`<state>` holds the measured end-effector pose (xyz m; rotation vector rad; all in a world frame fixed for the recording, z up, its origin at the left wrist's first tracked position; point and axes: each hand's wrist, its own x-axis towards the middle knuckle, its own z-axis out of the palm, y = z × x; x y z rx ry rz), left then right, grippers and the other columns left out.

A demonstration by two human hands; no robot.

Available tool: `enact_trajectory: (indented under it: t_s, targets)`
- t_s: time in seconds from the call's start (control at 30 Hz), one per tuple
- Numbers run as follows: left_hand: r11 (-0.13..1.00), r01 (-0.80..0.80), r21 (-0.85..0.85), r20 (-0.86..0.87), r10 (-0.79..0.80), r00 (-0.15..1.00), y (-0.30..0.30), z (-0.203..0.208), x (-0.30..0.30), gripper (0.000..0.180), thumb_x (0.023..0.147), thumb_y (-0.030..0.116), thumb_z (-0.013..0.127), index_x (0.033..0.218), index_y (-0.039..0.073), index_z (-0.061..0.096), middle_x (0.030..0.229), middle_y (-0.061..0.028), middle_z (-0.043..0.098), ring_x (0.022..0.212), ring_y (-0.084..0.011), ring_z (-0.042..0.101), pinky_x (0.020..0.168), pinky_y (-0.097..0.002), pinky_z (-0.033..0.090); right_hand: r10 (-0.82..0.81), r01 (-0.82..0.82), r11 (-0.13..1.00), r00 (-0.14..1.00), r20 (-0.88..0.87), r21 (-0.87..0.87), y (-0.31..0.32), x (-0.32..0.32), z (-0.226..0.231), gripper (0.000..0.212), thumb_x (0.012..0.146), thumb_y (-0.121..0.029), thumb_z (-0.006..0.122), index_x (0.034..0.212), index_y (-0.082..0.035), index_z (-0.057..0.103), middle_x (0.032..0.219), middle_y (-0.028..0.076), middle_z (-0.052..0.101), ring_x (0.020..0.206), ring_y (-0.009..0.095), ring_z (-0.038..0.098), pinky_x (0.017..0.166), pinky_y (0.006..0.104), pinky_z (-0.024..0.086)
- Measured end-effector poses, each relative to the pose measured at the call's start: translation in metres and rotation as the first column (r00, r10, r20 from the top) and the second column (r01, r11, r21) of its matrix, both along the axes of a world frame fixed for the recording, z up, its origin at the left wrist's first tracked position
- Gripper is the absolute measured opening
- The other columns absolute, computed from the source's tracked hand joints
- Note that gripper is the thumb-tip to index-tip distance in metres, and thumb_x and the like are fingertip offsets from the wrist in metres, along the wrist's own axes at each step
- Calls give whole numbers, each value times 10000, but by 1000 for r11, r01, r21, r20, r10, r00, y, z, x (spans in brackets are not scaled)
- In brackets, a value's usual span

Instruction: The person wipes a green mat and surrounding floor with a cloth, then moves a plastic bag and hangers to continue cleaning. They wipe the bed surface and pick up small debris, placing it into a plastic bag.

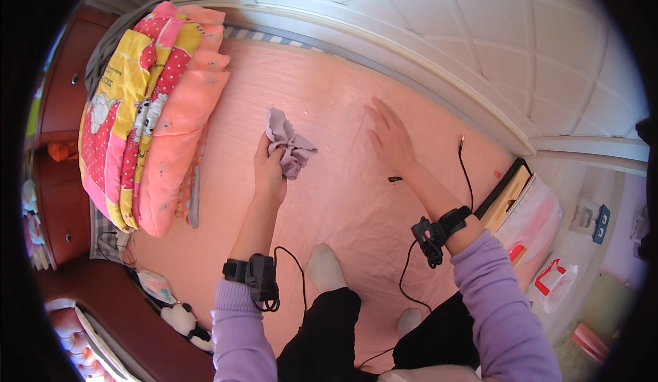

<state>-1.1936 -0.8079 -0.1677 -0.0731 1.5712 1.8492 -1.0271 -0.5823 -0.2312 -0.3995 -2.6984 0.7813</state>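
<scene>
My left hand (268,169) is closed on a crumpled, pale purple cloth (293,148), its ruffled folds sticking out above and to the right of the fingers. What the cloth is, its bunched shape does not show. To the right, my right hand (392,137) lies with fingers stretched out over the pink bedsheet (343,197), holding nothing. Whether its palm touches the sheet I cannot tell. A small black item (395,179) shows on the sheet beside the right wrist. Both wrists carry black strapped devices with cables.
Folded quilts (154,121) in pink, yellow and coral are stacked at the left. A white panelled wardrobe (493,46) borders the far side. A black cable (467,169) and a wooden box (507,193) lie at the right. A panda plush (184,322) rests by the brown headboard.
</scene>
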Motion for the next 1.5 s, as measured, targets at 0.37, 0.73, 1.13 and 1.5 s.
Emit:
enact_trajectory:
  t_s: [0.37,0.73,1.13,1.5]
  targets:
    - [985,-164,-47,236,170,957,-75,-20,43,453,944,-35,367,1383,70,410,1227,-74,549,1041,-200,585,824,-363,532,346,-344,938,917,197,-45,12,-1,-19,679,896,-326,594,1453,-48,324,1540,165,246,1429,311,223,1164,417,207]
    - [990,-137,-42,213,143,967,-90,-19,27,434,955,-3,350,1380,75,396,1262,-107,543,1115,-229,574,909,-387,513,287,-292,956,948,134,17,20,-16,-22,646,862,-213,607,1429,-26,360,1487,196,331,1368,365,308,1122,425,286]
    - [976,-219,-17,210,217,953,-118,-25,24,432,966,16,365,1394,74,386,1219,-98,560,1061,-223,590,863,-380,519,90,-90,996,995,-37,-20,17,-81,-42,268,836,-80,619,1100,-85,665,1194,85,609,1136,313,523,949,391,455]
    - [951,-308,21,266,292,919,-134,-18,28,442,950,-19,342,1379,67,407,1185,-92,564,1005,-216,600,814,-375,528,-83,75,991,994,70,115,-9,-121,-36,99,816,-88,647,880,-48,711,944,104,665,940,272,618,770,357,518]
